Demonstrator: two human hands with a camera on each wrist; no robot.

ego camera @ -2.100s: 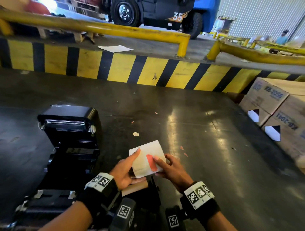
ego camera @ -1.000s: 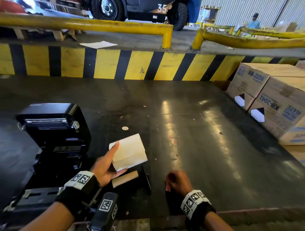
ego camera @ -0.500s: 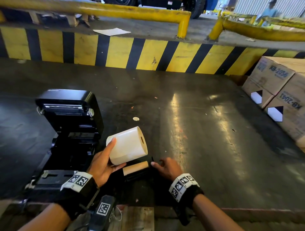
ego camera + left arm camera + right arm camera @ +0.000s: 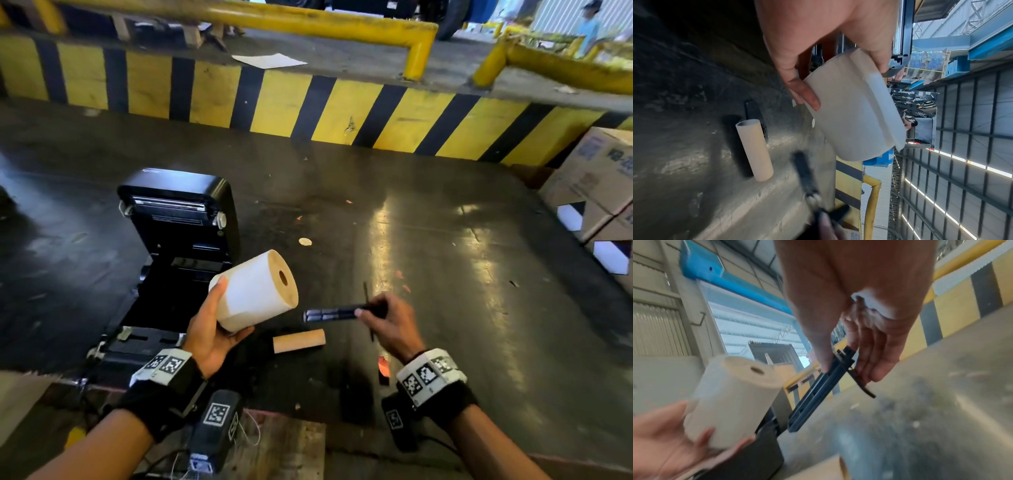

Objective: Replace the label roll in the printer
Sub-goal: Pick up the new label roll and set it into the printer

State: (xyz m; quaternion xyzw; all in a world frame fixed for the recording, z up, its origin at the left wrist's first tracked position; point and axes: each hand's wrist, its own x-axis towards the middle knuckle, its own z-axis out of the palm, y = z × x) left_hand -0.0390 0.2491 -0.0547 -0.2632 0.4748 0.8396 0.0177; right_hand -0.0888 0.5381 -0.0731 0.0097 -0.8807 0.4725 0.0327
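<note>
My left hand (image 4: 212, 329) grips a full white label roll (image 4: 258, 291) above the floor, its core hole turned to the right. The same roll (image 4: 853, 110) fills the left wrist view, thumb and fingers around it. My right hand (image 4: 383, 318) pinches a black spindle (image 4: 330, 314) by its flanged end; the bar points left at the roll's hole with a gap between them. The right wrist view shows spindle (image 4: 818, 394) and roll (image 4: 731, 400) side by side. The black printer (image 4: 171, 246) stands open at the left, lid up. An empty cardboard core (image 4: 298, 340) lies on the floor below the roll.
A yellow and black striped kerb (image 4: 308, 102) runs across the back with yellow rails (image 4: 308, 24) above. Cardboard boxes (image 4: 596, 192) are stacked at the right. A small orange scrap (image 4: 383, 366) lies by my right wrist. The dark floor (image 4: 445, 257) stretches between.
My right hand has lifted the black spindle off the floor and turned it toward the roll. The left hand has tilted the roll so its core hole faces right.
</note>
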